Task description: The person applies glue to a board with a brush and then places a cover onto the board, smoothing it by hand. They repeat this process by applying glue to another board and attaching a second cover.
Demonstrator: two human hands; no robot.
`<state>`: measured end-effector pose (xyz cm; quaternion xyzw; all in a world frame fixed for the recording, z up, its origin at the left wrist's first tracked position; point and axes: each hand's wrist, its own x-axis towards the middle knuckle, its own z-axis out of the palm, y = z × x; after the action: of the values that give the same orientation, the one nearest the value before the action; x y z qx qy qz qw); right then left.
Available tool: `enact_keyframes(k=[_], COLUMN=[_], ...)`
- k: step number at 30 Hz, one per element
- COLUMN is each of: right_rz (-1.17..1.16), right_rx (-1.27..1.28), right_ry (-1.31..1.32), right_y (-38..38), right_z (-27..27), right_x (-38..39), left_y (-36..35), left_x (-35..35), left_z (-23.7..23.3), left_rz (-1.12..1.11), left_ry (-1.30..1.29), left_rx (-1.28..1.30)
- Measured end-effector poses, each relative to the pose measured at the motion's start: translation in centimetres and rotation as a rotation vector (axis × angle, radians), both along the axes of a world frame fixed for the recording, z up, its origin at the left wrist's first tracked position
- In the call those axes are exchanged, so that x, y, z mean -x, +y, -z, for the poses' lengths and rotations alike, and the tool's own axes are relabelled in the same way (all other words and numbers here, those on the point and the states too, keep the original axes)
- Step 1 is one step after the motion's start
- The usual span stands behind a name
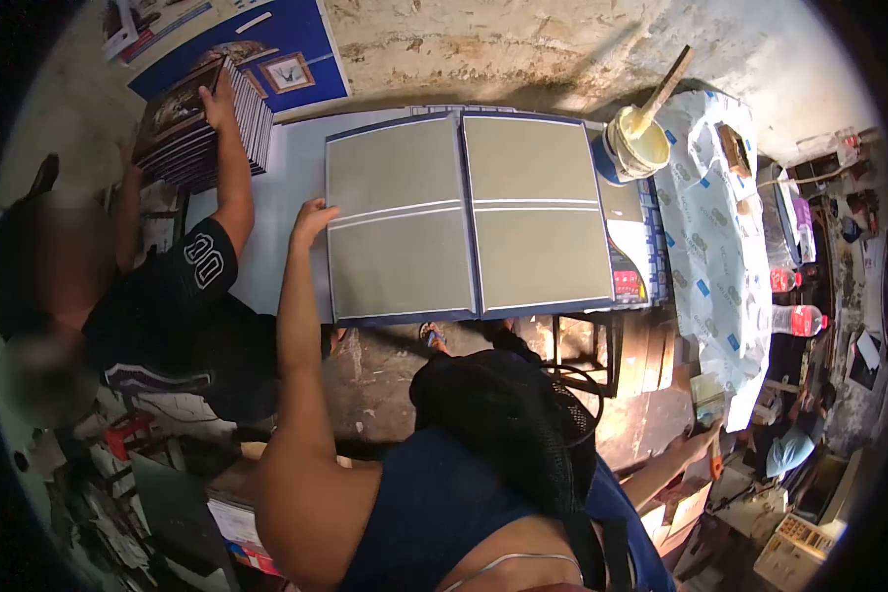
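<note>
Looks down from head height into a cramped workshop. Centres on a large open cover point(469, 217), grey board with dark blue edging, spread flat on a pale table point(286, 168) as two panels joined at a middle spine. Lies with its long axis left to right across the table, the spine pointing away from the wearer.

Finds the left hand point(311, 219) at the end of a bare, outstretched arm on the left of the view, meeting the cover's left edge near the far corner. Touches that edge with fingers bent onto it; cannot tell whether gripping or only resting. Places the whole cover to the right of that hand.

Finds the right hand point(706, 441) low at the right, well apart from the cover and nearer the wearer than the table, among boxes and clutter. Too small to tell open or closed. Puts the left hand far nearer the cover than the right.

Past the cover's right end, shows a tub of pale paste point(639, 146) with a stick point(666, 87) standing in it, beside a patterned sheet point(710, 237) draped over the table end.

At far left, shows a second person in a black shirt, one hand point(217, 99) on a stack of dark albums point(202, 133), apart from the cover. Nearest the camera, shows a black bag point(503, 424) against the wearer's navy top.
</note>
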<state>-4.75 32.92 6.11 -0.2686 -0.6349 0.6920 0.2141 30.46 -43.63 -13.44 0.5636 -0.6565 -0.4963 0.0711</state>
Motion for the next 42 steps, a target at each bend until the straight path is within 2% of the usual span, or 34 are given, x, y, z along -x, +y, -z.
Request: enact_keyframes(k=[1, 2, 3, 4, 6, 9, 10, 12, 14, 15, 17, 19, 20, 21, 23, 25, 27, 29, 31, 32, 33, 35, 37, 39, 42], right_rz=[0.017, -0.018, -0.052, -0.122, -0.25, -0.371, -0.431, -0.555, -0.615, -0.606, -0.838, -0.907, -0.893, -0.879, -0.966, -1.052, -1.063, -1.035, -1.036, -1.051, -1.064, -1.172, -1.252, -1.27, -1.299], right_rx=[-0.02, 0.009, 0.041, 0.076, 0.109, 0.1, 0.037, -0.183, -0.049, 0.248, 0.348, 0.254, 0.268, 0.286, 0.286, 0.163, -0.136, -0.455, -0.774, -0.868, -0.964, -0.929, -0.988, -0.972, -0.983], right_ry=[-0.031, -0.044, -0.055, -0.02, 0.012, 0.04, 0.072, 0.155, 0.118, 0.038, 0.084, 0.161, 0.112, 0.061, 0.271, 0.291, 0.427, 0.38, 0.549, 0.53, 0.508, 0.566, 0.474, 0.44, 0.371], right_y=[0.5, 1.4, 1.8, 2.1, 1.0, 0.7, 0.5, -1.5, -6.3, -9.3, -13.6, -18.2, -20.5, -22.7, -25.9, -28.0, -30.0, -32.1, -34.6, -36.0, -37.1, -39.1, -40.6, -41.8, -43.4], right_z=[-0.2, -0.2, -0.3, -0.4, -1.4, -1.0, -0.5, 0.4, -1.3, -3.1, -3.5, -2.9, -3.7, -4.5, -5.4, -6.1, -3.7, -5.0, -2.8, -1.5, -0.7, 0.9, 2.3, 4.7, 7.6], right_x=[0.1, 0.5, 0.6, 0.7, 1.1, 4.4, 5.8, 8.8, 11.1, 12.4, 15.6, 19.2, 20.7, 21.9, 24.2, 27.7, 33.1, 34.6, 38.9, 40.5, 41.4, 42.9, 43.9, 44.8, 45.3], left_y=[-1.0, -2.5, -3.1, -4.2, -4.5, 0.2, 1.7, 4.1, 7.9, 11.3, 16.2, 18.4, 19.5, 19.8, 18.8, 18.8, 19.1, 19.5, 20.6, 21.2, 22.2, 24.8, 28.8, 32.9, 36.9], left_x=[-2.0, -4.0, -4.8, -5.6, -6.0, -3.6, -2.1, 2.7, 10.1, 14.1, 20.5, 24.8, 26.5, 27.6, 28.4, 28.1, 27.4, 28.5, 28.6, 28.1, 27.8, 27.9, 24.9, 22.6, 15.5], left_z=[2.6, 7.3, 8.8, 9.9, 10.1, 4.2, 2.9, -1.1, -1.7, -5.6, -10.7, -12.4, -13.0, -11.9, -8.0, -8.5, -8.0, -9.1, -10.1, -10.6, -11.6, -14.7, -14.0, -15.6, -13.0], left_rz=[-0.025, -0.048, -0.07, 0.015, 0.179, -0.197, -0.286, -0.172, 0.042, 0.219, 0.58, 0.794, 0.897, 0.941, 1.022, 1.037, 1.019, 0.993, 0.979, 0.959, 0.917, 0.815, 0.621, 0.405, -0.047], left_ry=[0.022, 0.045, 0.07, -0.1, -0.435, -0.618, -0.622, -0.274, 0.088, 0.154, 0.012, -0.268, -0.419, -0.465, -0.572, -0.51, -0.5, -0.52, -0.591, -0.509, -0.529, -0.553, -0.272, -0.008, 0.118], left_rx=[0.016, 0.033, 0.052, 0.052, 0.049, 0.15, 0.334, 0.364, 0.751, 0.71, 0.842, 0.849, 0.847, 0.8, 0.7, 0.726, 0.715, 0.687, 0.602, 0.706, 0.57, 0.31, 0.486, 0.48, 0.382])
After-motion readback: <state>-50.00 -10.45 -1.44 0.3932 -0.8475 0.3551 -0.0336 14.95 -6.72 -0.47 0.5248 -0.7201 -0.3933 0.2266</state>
